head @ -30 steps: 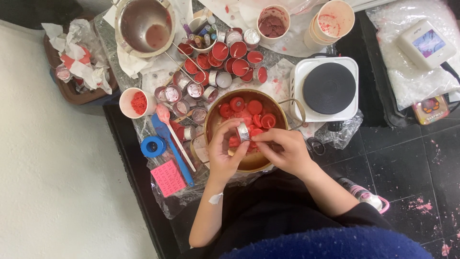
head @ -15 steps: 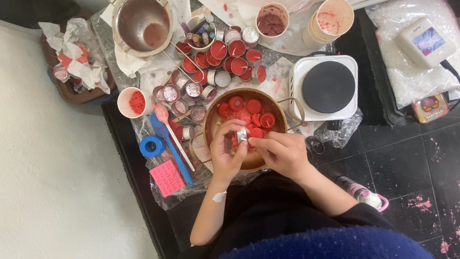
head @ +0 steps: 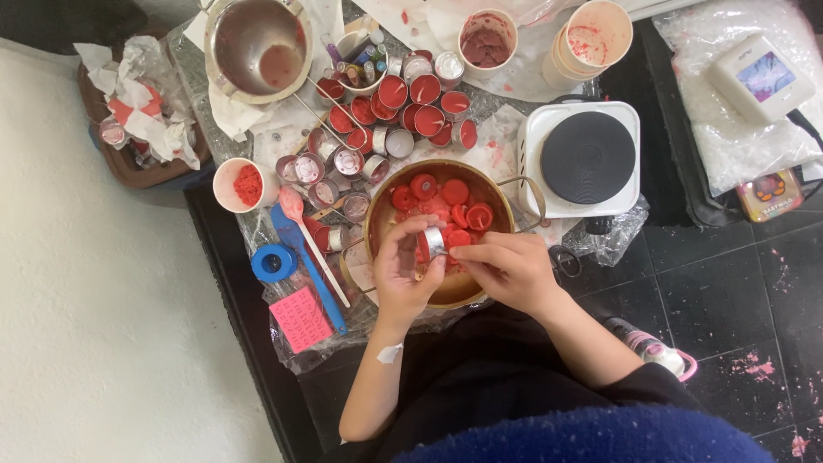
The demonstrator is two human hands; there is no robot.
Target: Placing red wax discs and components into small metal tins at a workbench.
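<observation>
Over a brass pot (head: 506, 193) holding several red wax discs (head: 454, 190), both hands work on one small metal candle cup (head: 435, 241). My left hand (head: 407, 274) grips the cup from the left, fingers curled around it. My right hand (head: 506, 270) pinches at the cup's right side with its fingertips, covering part of it. The red wax inside the cup barely shows between the fingers.
Several red-filled and emptied metal cups (head: 403, 116) lie behind the pot. A white hot plate (head: 587, 159) stands to the right, a steel bowl (head: 257, 47) at the back left. A white cup of red flakes (head: 243, 184), blue tape (head: 274, 262), a spatula (head: 309, 249) and pink notes (head: 302, 319) lie left.
Both hands have sunk a little lower over the pot with the metal cup. The right fingers have closed in tighter on the cup's side.
</observation>
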